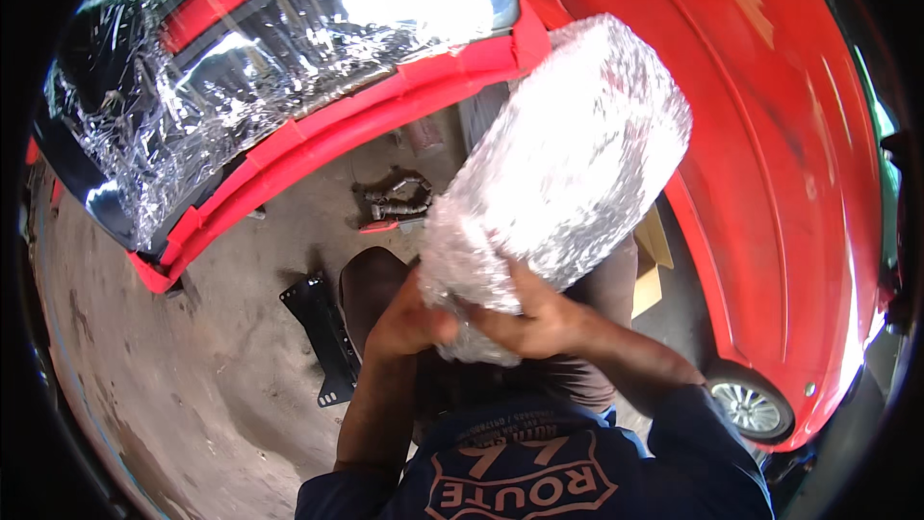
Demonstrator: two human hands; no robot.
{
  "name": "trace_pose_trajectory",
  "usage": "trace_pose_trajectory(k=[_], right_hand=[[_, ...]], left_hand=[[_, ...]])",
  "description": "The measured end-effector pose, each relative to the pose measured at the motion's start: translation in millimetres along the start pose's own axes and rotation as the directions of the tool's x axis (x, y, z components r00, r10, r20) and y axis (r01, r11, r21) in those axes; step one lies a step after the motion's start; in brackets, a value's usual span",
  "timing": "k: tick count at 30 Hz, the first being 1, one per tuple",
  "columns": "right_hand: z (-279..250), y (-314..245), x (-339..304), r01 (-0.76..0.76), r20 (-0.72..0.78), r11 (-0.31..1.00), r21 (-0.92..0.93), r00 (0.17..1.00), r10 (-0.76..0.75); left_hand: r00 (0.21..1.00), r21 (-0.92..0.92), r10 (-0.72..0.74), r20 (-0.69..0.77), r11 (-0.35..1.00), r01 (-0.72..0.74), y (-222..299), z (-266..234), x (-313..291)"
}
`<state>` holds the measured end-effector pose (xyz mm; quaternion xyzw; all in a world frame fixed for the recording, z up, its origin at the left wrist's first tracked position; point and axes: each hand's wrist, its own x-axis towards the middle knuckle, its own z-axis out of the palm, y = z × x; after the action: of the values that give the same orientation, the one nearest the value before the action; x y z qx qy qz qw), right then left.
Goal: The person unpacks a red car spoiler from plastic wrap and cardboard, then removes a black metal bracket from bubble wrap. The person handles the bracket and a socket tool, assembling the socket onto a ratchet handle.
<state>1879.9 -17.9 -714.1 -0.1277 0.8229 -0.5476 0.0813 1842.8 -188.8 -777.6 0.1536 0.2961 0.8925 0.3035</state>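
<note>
A long, bulky bundle in shiny clear bubble wrap (pixel 568 164) rests above my lap, slanting from near left to far right. What lies inside the wrap cannot be made out. At its near end, my left hand (pixel 412 320) grips the side of the wrap with bent fingers. Across that same end my right hand (pixel 535 324) is closed, its thumb pressed up along the plastic. The fingertips of both hands are partly hidden by the wrap and slightly blurred.
A film-covered dark car panel with red edging (pixel 346 101) stands ahead on the left. The red car body (pixel 760 135) curves along the right, above a wheel (pixel 751 408). On the concrete floor lie a black perforated bracket (pixel 322 339), a coiled hose-like part (pixel 399 195) and a cardboard box (pixel 651 260).
</note>
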Motion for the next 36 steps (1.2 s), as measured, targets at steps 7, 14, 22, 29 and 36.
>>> trace_pose_trajectory(k=[7,14,22,29,36], right_hand=[[13,5,23,-0.251,0.479,0.967,-0.037,0.845,0.238],[-83,-23,32,-0.063,-0.125,0.983,0.172,0.989,0.085],[-157,-54,136,0.26,-0.542,0.964,0.058,0.819,-0.189],[-162,-39,216,0.472,-0.475,0.847,-0.245,0.703,-0.529],[-176,-27,247,0.601,-0.365,0.798,-0.05,0.732,-0.575]], left_hand=[[0.782,0.341,0.166,-0.601,0.938,0.063,3,-49,-31],[0.706,0.915,0.582,-0.403,0.263,0.305,10,-83,-15],[0.634,0.894,0.646,-0.426,0.19,0.407,39,-98,5],[0.537,0.875,0.836,-0.115,-0.171,0.452,40,-111,-10],[0.045,0.629,0.962,-0.267,0.139,0.765,27,-76,-23]])
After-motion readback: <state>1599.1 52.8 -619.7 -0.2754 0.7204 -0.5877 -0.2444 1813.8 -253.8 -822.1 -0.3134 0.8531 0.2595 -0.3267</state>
